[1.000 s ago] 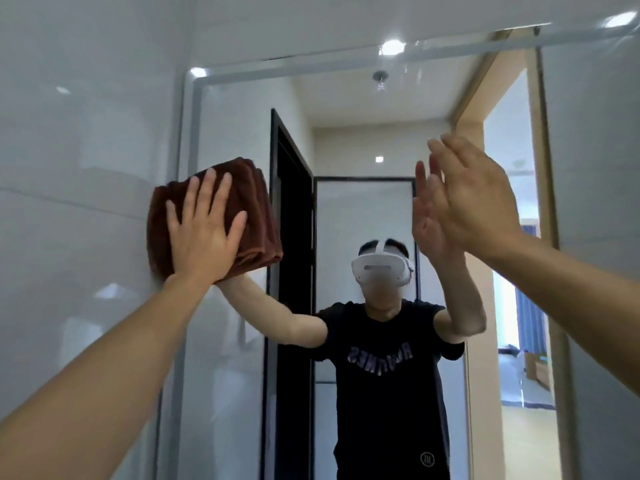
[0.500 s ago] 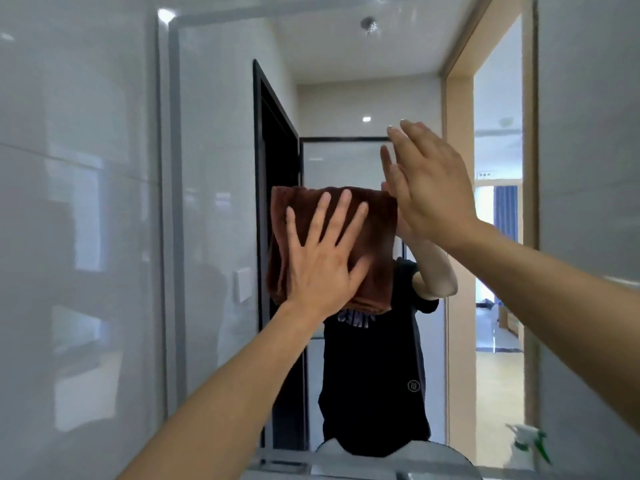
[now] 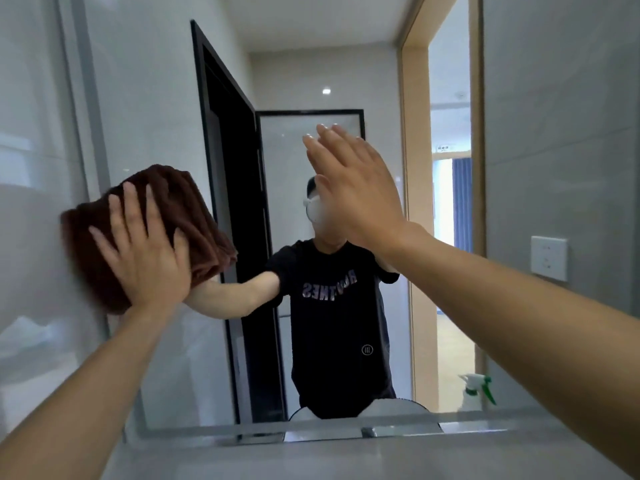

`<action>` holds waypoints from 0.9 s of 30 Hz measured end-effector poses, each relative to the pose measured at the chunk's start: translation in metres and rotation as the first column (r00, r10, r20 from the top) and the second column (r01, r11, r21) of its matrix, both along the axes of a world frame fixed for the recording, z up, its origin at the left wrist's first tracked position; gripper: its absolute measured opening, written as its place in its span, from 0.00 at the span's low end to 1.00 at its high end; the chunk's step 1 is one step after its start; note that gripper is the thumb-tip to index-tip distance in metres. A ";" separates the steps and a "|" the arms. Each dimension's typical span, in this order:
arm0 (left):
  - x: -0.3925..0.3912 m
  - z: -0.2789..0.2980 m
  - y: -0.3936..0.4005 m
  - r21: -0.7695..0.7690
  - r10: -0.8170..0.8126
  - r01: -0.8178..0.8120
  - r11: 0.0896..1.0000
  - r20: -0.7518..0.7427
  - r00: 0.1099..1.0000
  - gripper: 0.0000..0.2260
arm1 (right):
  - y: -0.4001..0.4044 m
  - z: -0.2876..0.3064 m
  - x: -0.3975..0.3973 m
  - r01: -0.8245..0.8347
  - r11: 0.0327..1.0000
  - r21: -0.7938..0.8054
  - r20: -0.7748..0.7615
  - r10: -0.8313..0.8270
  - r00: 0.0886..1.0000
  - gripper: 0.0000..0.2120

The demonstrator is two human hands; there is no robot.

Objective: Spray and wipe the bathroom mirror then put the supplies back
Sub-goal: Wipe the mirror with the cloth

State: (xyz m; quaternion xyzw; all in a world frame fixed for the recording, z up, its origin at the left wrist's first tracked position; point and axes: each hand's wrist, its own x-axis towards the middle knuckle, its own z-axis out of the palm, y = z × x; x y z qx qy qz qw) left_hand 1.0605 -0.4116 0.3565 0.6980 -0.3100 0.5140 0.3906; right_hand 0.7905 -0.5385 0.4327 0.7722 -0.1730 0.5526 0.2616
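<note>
Under the left hand [image 3: 145,251] fingers, spread flat, the cloth [image 3: 104,244] pressed the mirror [image 3: 166,98] near its left edge. Right hand [image 3: 349,188] fingers straight, empty. Wiping underway; spray bottle [image 3: 476,393] not yet stowed.

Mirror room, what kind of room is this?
Most likely a bathroom. A big mirror hangs on a tiled wall, what looks like a faucet sits below it, and a spray bottle shows in the reflection.
</note>
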 end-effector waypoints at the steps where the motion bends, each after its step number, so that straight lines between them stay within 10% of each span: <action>1: -0.017 -0.003 -0.011 -0.019 -0.003 0.003 1.000 -0.043 0.999 0.30 | 0.000 -0.001 0.001 -0.006 1.000 0.005 0.000 0.006 1.000 0.24; 11: -0.055 -0.041 -0.033 0.279 -0.111 0.018 0.960 0.323 0.940 0.31 | 0.034 -0.005 0.059 -0.120 0.992 0.040 -0.002 0.121 0.993 0.25; 27: 0.044 -0.217 0.031 0.212 -0.022 -0.006 0.977 0.129 0.991 0.36 | 0.047 -0.070 0.094 -0.105 0.994 -0.037 -0.119 0.100 0.988 0.25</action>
